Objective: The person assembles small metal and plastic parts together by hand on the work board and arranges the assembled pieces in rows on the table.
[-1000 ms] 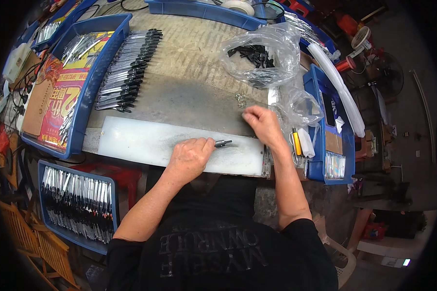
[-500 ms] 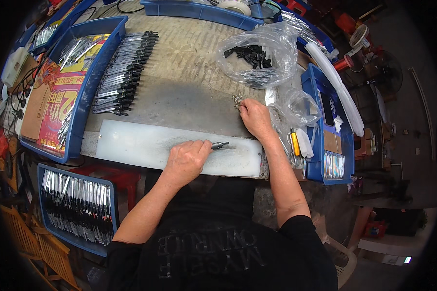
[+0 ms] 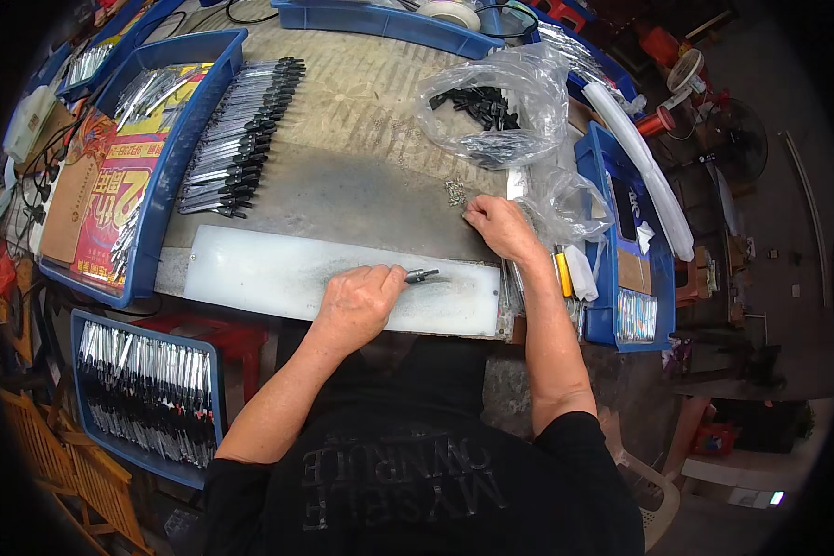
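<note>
Above a white plastic board, my left hand is closed around a pen barrel with a dark grip, its end pointing right. The rest of the barrel is hidden in the fingers. My right hand has its thumb and fingers pinched together just right of a small pile of tiny silvery metal parts on the table. Whatever is between those fingertips is too small to make out.
A row of clear pens with black grips lies left, beside a blue tray. Another blue tray, full of pens, stands lower left. A clear bag of black parts lies far right; a yellow-handled tool is at the right.
My right hand has drawn back a little to the right and nearer me, away from the pile of metal parts. My left hand stays in place with the pen barrel.
</note>
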A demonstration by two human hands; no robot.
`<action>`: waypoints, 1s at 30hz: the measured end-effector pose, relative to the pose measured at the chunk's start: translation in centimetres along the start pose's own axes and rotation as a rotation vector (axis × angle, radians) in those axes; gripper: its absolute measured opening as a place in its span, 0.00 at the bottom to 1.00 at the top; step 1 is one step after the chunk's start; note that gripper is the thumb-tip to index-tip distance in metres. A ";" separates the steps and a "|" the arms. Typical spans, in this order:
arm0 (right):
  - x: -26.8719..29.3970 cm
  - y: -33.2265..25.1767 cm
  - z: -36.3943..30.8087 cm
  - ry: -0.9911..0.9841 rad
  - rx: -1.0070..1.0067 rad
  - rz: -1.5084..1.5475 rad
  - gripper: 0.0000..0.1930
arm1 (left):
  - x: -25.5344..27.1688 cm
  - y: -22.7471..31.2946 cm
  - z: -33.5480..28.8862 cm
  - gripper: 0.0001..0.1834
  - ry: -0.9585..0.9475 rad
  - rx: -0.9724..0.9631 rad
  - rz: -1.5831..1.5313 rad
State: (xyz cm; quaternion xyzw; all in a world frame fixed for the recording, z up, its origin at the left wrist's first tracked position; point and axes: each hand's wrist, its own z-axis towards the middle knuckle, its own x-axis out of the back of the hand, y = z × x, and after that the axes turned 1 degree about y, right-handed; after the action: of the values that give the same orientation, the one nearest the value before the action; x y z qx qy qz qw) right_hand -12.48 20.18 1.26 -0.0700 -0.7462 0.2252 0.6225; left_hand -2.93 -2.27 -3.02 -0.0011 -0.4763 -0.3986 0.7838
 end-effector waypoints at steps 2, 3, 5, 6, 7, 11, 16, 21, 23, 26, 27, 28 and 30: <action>-0.1 0.0 -0.1 0.040 -0.012 0.029 0.09 | 0.1 0.0 0.0 0.09 0.002 -0.007 -0.002; -0.2 0.0 -0.2 0.039 -0.012 0.029 0.09 | 0.1 0.1 0.0 0.09 0.002 -0.003 0.001; -0.6 0.1 -0.4 0.129 0.039 0.057 0.08 | 0.1 0.1 0.0 0.09 0.001 0.002 0.003; -0.9 0.4 -0.5 0.128 0.039 0.056 0.08 | 0.1 0.0 -0.1 0.09 -0.004 0.001 0.003; -1.2 0.7 -0.4 0.173 0.094 0.047 0.07 | 0.1 0.0 -0.1 0.09 -0.009 0.000 0.003; -1.9 0.8 -0.4 0.254 0.233 -0.071 0.05 | 0.0 -0.1 0.0 0.09 0.008 -0.010 -0.014; -2.8 0.5 -0.4 0.284 0.243 -0.228 0.05 | 0.1 0.1 0.0 0.08 -0.015 0.012 0.007; -2.7 0.3 -0.8 0.291 0.201 -0.166 0.06 | 0.2 0.1 0.1 0.09 -0.003 0.002 0.002; -2.2 -0.5 -1.9 0.179 0.173 0.033 0.08 | 0.1 0.0 0.0 0.09 0.000 0.006 0.014; -1.6 -2.8 -4.2 0.088 0.222 0.287 0.07 | 0.1 0.1 -0.1 0.09 -0.014 0.004 0.009; -1.4 -3.5 -4.9 0.086 0.220 0.287 0.07 | 0.1 0.1 -0.1 0.09 -0.014 0.006 0.009; -1.2 -4.4 -5.5 0.050 0.263 0.253 0.07 | 0.1 0.1 -0.1 0.09 -0.014 0.010 0.013; -1.6 -5.2 -6.0 0.000 0.347 0.180 0.08 | 0.3 0.2 -0.1 0.07 -0.023 0.011 0.011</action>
State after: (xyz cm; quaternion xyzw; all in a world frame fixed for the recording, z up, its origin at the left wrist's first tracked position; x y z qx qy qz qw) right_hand -5.51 16.44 2.72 -0.0280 -0.6870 0.4052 0.6026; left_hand -2.73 -2.35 -2.78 -0.0042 -0.4875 -0.3916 0.7803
